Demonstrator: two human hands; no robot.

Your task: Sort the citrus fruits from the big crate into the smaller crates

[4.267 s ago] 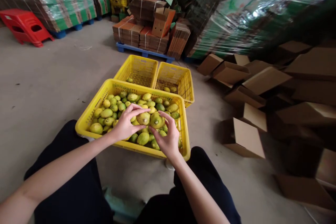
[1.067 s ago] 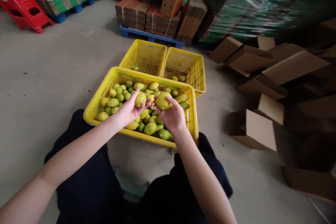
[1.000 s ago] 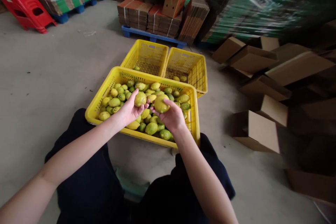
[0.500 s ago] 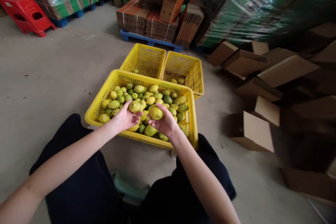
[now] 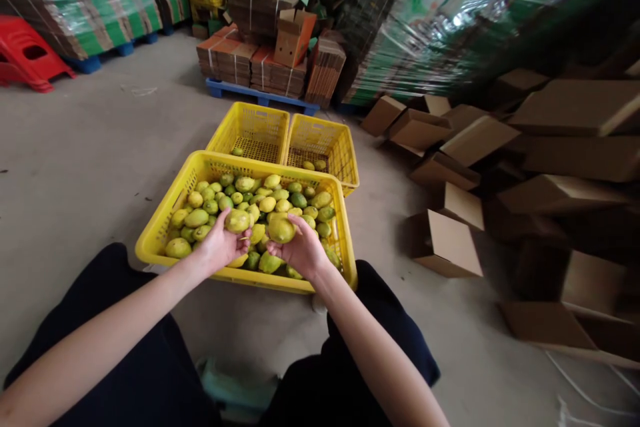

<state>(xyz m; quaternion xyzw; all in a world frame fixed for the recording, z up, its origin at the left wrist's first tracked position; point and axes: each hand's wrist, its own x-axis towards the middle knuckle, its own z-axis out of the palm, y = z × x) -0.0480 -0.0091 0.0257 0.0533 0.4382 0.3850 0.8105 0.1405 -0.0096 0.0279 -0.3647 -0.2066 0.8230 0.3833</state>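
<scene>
Over a large yellow crate (image 5: 165, 220) full of green and yellow lemons (image 5: 197, 217), my two hands are held close together. My left hand (image 5: 223, 245) has its fingers around a yellow-green lemon (image 5: 237, 221). Another yellow-green lemon (image 5: 281, 229) rests in my right hand (image 5: 300, 248), between thumb and fingers. The two held lemons are apart. Both hands hang above the lemons near the front half of the crate.
Behind stand two smaller yellow crates (image 5: 260, 121) (image 5: 330, 137) with a few lemons inside. Open cardboard boxes (image 5: 453, 240) lie at the right. Flattened cartons (image 5: 230, 57) are stacked on a blue pallet (image 5: 260, 95); a red stool (image 5: 30, 53) stands far left.
The view has shifted, so the crates and boxes appear further left and slightly lower. Both hands still hold their lemons, in much the same place over the crate.
</scene>
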